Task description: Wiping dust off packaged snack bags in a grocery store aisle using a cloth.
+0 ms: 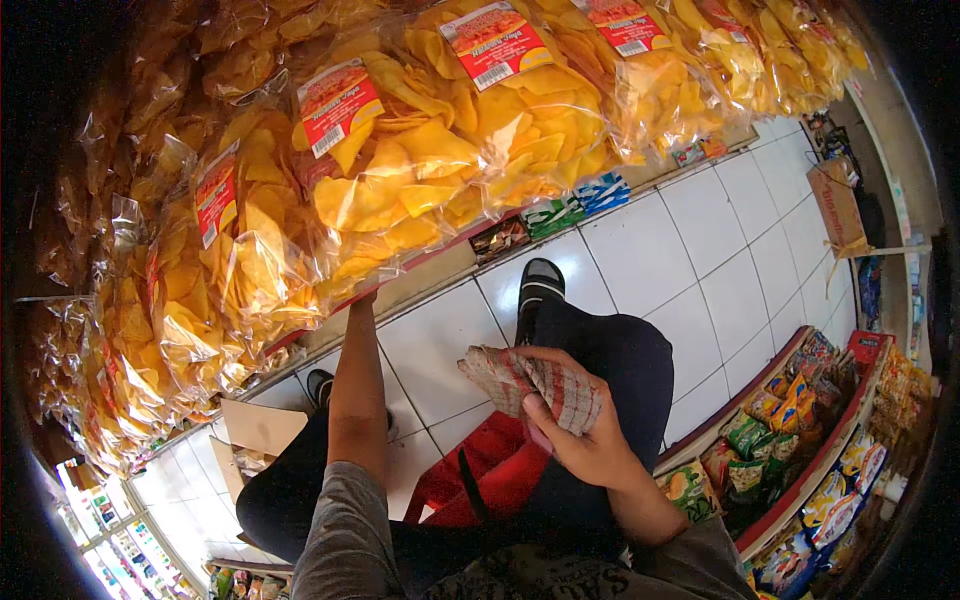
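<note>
My right hand (581, 427) grips a folded, grey-and-red checked cloth (517, 382) above my lap, its thumb pressed on top. My left forearm (356, 382) reaches forward under the front edge of a shelf; the hand itself is hidden there. Above that arm, clear plastic bags of yellow chips (397, 172) stand packed in a row, with red labels bearing writing. More bags of chips (180, 300) continue to the left. Beneath the cloth, between my legs, is a red object (480, 472) with a dark strip across it.
White floor tiles (660, 247) run beneath the shelf. Green and blue packets (574, 206) lie along its base. At right, a curved shelf rack (795, 450) holds snack packets. An open cardboard box (255, 435) sits at left, and another carton (836, 202) stands far right.
</note>
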